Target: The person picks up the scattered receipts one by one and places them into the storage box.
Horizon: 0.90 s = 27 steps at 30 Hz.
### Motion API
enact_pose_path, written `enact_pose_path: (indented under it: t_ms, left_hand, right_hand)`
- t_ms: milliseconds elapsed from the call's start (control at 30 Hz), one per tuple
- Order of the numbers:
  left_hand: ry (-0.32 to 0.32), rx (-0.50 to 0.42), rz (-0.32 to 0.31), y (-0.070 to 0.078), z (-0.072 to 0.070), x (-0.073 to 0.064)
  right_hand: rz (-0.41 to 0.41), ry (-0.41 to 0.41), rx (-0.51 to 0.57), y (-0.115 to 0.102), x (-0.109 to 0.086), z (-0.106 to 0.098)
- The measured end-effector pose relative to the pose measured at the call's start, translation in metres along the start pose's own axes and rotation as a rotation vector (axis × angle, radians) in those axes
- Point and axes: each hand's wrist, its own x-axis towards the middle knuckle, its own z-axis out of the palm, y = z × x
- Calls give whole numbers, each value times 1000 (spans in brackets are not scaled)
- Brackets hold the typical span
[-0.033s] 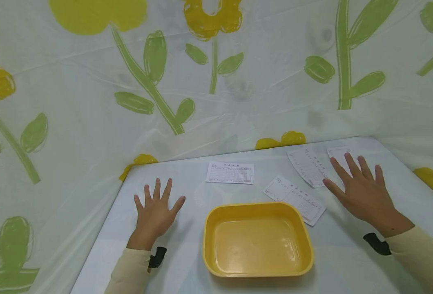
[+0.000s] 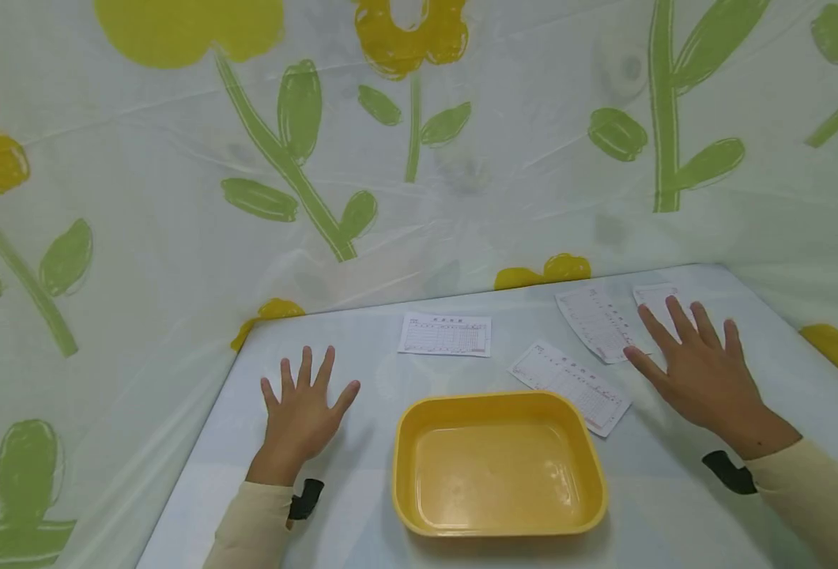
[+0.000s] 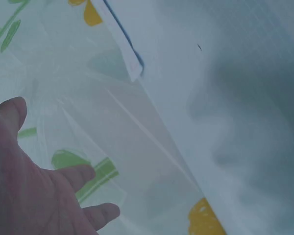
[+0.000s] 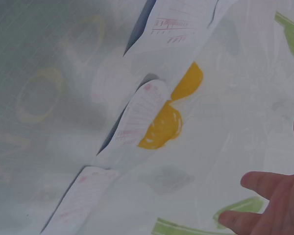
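My left hand [image 2: 301,423] is held over the table's left side, fingers spread and nothing in it. In the left wrist view, part of that hand [image 3: 36,200] shows at the lower left. My right hand [image 2: 711,387], also spread and holding nothing, hovers at the right and overlaps a printed paper slip [image 2: 655,295]. Left of it are a slightly curled slip [image 2: 593,320] and a slanted slip [image 2: 568,383]. Another printed slip [image 2: 446,334] lies flat at the back middle. Between the hands stands an empty yellow plastic tray [image 2: 500,529], whose far right corner overlaps the slanted slip.
A white table [image 2: 362,356] carries everything. Behind and beside it hangs a pale cloth [image 2: 533,158] printed with yellow flowers and green leaves. A black strap [image 2: 307,498] shows at the left wrist and another black strap [image 2: 729,472] at the right.
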Motion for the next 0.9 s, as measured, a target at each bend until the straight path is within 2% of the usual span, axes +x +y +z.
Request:
enact_pose_path:
  t_ms: [300, 367, 433, 533, 633, 667, 767, 900]
  left_hand:
    - [22, -11, 23, 6, 7, -1]
    - [29, -29, 32, 9, 9, 0]
    - [25, -101, 42, 13, 10, 0]
    - [-56, -316, 88, 20, 15, 0]
    - [-222, -587, 165, 25, 22, 1]
    - [-281, -644, 194, 25, 24, 2]
    - [-414, -737, 256, 26, 30, 3]
    - [-497, -769, 271, 22, 33, 2]
  right_hand:
    - [-41, 25, 11, -8, -2, -1]
    - [-45, 19, 38, -10, -2, -2]
    - [-49, 10, 90, -14, -2, -4]
    - [-56, -5, 210, -23, 0, -7]
    - [-58, 12, 330, -30, 1, -9]
    - [-58, 20, 359, -32, 1, -9]
    - [-58, 24, 411, -36, 3, -6]
    - [-42, -69, 416, -36, 8, 6]
